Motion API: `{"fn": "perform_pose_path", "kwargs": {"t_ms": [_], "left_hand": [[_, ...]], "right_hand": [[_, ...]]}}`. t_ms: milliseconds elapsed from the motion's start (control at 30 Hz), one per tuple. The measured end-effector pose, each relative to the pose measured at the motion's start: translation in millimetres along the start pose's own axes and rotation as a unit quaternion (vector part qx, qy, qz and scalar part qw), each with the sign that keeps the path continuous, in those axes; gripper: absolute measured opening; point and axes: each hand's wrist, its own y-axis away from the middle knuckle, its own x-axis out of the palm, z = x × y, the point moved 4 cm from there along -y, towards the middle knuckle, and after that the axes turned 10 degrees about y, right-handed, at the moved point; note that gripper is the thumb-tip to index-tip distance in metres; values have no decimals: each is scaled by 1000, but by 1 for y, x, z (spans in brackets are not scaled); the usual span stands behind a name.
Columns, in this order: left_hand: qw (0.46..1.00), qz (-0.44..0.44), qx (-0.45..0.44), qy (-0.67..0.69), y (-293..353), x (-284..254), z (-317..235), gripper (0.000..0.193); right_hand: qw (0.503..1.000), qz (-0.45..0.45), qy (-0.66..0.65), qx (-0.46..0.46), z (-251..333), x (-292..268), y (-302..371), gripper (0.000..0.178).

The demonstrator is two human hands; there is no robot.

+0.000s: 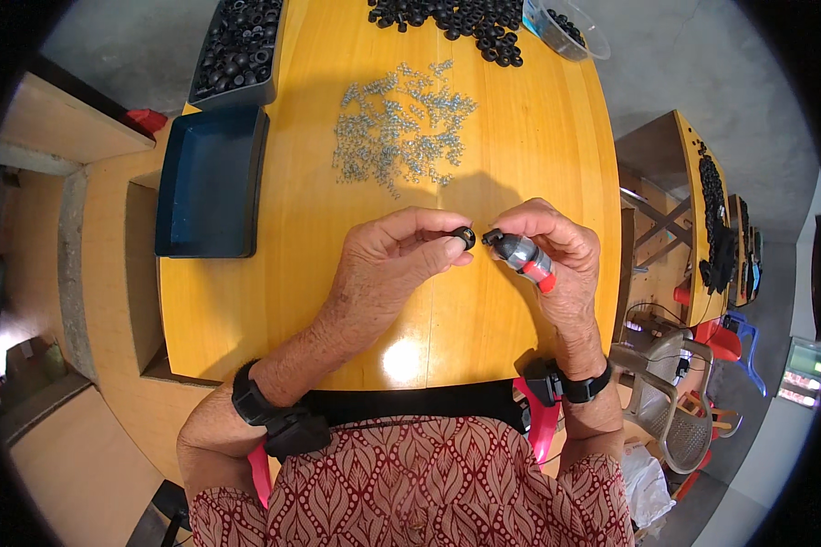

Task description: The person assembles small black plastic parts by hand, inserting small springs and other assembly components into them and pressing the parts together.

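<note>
My left hand (pixel 388 251) is closed, its thumb and fingers pinching a small round black plastic part (pixel 463 238) with a glint of metal inside. Facing it, a short gap away, my right hand (pixel 561 255) is wrapped round a stubby tool with a black, grey and red handle (pixel 526 258), which looks like a screwdriver. A small black piece (pixel 492 237) sits at the tool's front end by the right fingertips; whether it is part of the tool I cannot tell. Beyond both hands, many small silver screws (pixel 401 132) lie scattered on the yellow wooden table (pixel 301 210).
A dark blue tray (pixel 257 182) stands at the table's left edge, behind it a grey bin (pixel 269 93) of black round parts. Black rings (pixel 497 46) lie piled at the far edge, beside a clear plastic tub (pixel 595 38). A chair (pixel 689 438) stands at right.
</note>
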Motion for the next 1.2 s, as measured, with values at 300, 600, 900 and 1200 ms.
{"fn": "perform_pose_path", "kwargs": {"t_ms": [300,600,900,1200], "left_hand": [[1000,7,22,-9,0,1,2,23],[999,10,20,-33,2,2,1,23],[999,23,9,-27,3,2,1,23],[995,27,29,-92,3,3,1,23]], "right_hand": [[994,-37,91,-46,8,-1,2,22],[985,-53,153,-65,18,-3,3,21],[947,-26,303,-109,36,3,-3,24],[912,10,381,-152,45,9,-5,28]]}}
